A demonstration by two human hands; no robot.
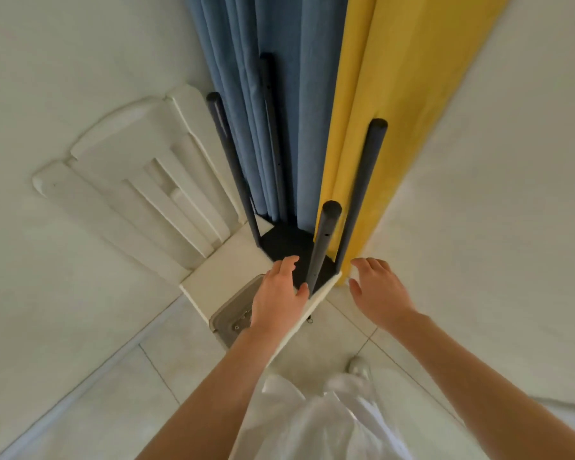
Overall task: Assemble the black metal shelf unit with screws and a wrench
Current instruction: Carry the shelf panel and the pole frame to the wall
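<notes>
From my head camera, looking down: my left hand lies with its fingers straight and relaxed on the black shelf, gripping nothing; the thumb sits just beside the foot of the nearest pole. My right hand is off to the right of the shelf, fingers loosely spread and holding nothing; I cannot tell whether it touches the yellow curtain just beyond it.

The shelf is a dark, flat plate resting on a white table, at the corner nearest the curtains. Four black poles stand up from it. The nearest pole rises between my two hands and shows small holes along its side. A second pole stands to the right against the yellow curtain, a third to the left, and a fourth at the back against the blue curtain.

A grey tray sits on the table's near edge, partly under my left wrist; small metal parts lie in it, too blurred to identify. A white chair stands behind the table on the left. Below, the floor is pale tile, and my white clothing and a light shoe show at the bottom.
</notes>
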